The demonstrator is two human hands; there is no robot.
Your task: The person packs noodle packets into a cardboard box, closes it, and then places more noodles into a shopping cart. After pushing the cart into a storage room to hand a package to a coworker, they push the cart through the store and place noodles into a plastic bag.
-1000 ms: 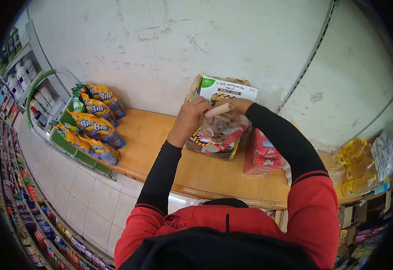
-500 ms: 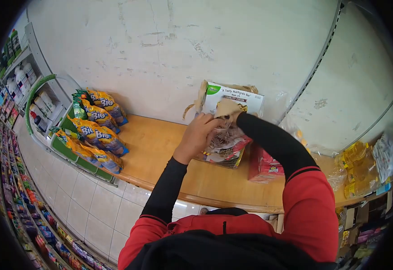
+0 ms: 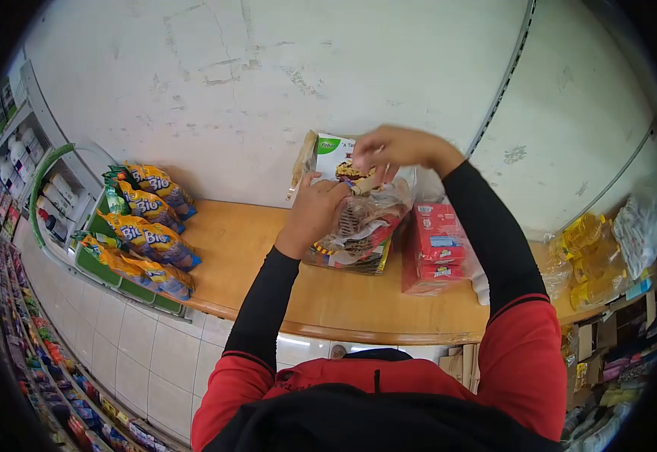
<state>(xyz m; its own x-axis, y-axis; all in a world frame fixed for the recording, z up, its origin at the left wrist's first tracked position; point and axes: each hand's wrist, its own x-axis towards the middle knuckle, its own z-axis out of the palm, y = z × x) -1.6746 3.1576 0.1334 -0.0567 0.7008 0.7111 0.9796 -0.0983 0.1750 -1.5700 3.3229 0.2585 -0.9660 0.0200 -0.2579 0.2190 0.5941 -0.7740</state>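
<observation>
On the wooden counter (image 3: pixel 268 226) lies a pile of torn cardboard and crumpled clear wrapping (image 3: pixel 377 215), in front of a white multigrain bar box (image 3: pixel 330 145) near the wall. My left hand (image 3: pixel 315 215) is closed at the pile's upper left, its fingers on a tan scrap of cardboard (image 3: pixel 373 182). Raised just above the pile and the box, my right hand (image 3: pixel 407 148) has bent fingers standing apart, slightly blurred. I see nothing held in it. Red boxes (image 3: pixel 437 245) stand to the right of the pile, beneath my right forearm.
Several orange and blue "Bio" pouches (image 3: pixel 151 233) stand at the counter's left end, beside a green-edged cart (image 3: pixel 129 285). Yellow bottles in plastic wrap (image 3: pixel 596 264) stand on the right. A scuffed wall (image 3: pixel 215 113) rises behind. Stocked shelves (image 3: pixel 35 331) line the far left.
My right hand has lifted off the cardboard, up and to the right. My left hand stays at the pile. The camera view has shifted a little, and more of the red boxes shows.
</observation>
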